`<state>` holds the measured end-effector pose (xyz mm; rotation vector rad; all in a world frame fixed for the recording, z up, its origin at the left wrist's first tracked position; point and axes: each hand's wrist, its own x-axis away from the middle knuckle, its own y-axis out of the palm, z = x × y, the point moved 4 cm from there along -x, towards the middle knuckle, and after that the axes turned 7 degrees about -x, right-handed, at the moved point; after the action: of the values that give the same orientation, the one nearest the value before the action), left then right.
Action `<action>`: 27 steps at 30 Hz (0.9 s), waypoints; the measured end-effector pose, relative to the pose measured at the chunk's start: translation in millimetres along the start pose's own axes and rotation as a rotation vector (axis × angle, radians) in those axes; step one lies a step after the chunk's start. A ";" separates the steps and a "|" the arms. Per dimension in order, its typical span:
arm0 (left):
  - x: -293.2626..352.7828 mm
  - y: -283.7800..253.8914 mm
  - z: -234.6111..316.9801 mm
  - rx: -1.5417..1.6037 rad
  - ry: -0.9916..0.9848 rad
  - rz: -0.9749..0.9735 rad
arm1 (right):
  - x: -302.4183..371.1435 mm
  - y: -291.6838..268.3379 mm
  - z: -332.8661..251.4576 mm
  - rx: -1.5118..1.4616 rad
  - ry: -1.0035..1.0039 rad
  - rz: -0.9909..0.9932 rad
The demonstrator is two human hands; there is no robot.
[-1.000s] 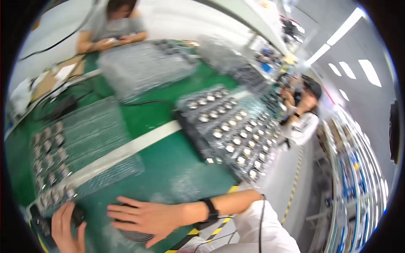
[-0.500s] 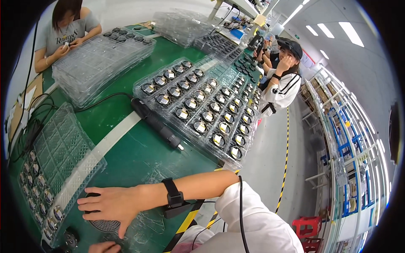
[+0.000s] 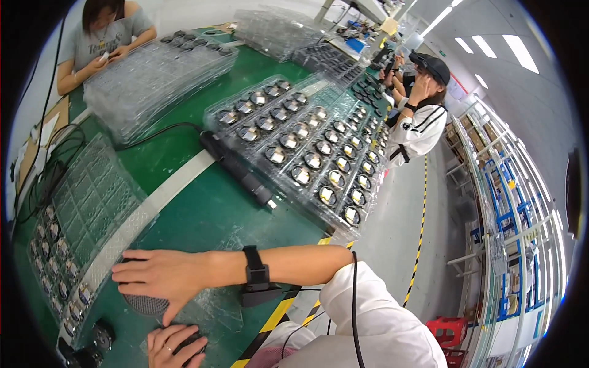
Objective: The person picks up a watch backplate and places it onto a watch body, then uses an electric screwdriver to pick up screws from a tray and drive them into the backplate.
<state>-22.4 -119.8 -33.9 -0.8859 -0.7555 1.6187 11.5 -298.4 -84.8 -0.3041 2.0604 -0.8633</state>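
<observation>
My right hand point(image 3: 162, 279) reaches in from the right, a black strap round its wrist. It lies palm down with its fingers stretched out, over a round dark grey mesh piece point(image 3: 146, 304) on the green table; the hand hides part of that piece. Close by at the lower edge, my left hand point(image 3: 173, 347), with a ring on a finger, curls over a black round part point(image 3: 188, 348), mostly covered by the fingers. Left of the hands are dark round parts point(image 3: 103, 334). Behind them a clear tray point(image 3: 98, 178) holds several round parts in its near end.
A black electric screwdriver point(image 3: 239, 172) with a cable lies across the table by a large clear tray point(image 3: 279, 187) of round parts. Stacked clear trays point(image 3: 153, 98) stand beyond. One person point(image 3: 107, 43) sits at far left, another point(image 3: 423, 122) at right. Striped tape marks the near edge.
My left hand has come further into view from the lower edge, with the black round part under its fingers. My right hand stays over the mesh piece. The whole view has shifted slightly.
</observation>
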 end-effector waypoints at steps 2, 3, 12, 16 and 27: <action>-0.8 -1.3 0.5 0.002 -0.001 -0.007 | -2.0 -9.4 -3.9 0.003 -0.009 -0.008; -0.7 -1.4 0.0 0.002 -0.007 -0.010 | -1.4 -16.1 -6.7 0.025 -0.007 -0.020; 21.9 12.3 -17.0 0.026 -0.076 0.068 | 19.6 -133.1 9.5 0.771 0.622 0.296; 17.1 12.5 -17.1 0.076 -0.044 0.079 | 70.6 -158.6 26.6 1.067 1.232 -0.003; 17.6 8.2 -14.2 0.038 -0.090 0.056 | 75.3 -153.4 65.1 0.469 1.221 0.285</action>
<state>-16.7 -103.9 -51.1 -0.8175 -0.7652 1.7266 3.1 -478.4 -53.7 0.9874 2.7134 -1.5110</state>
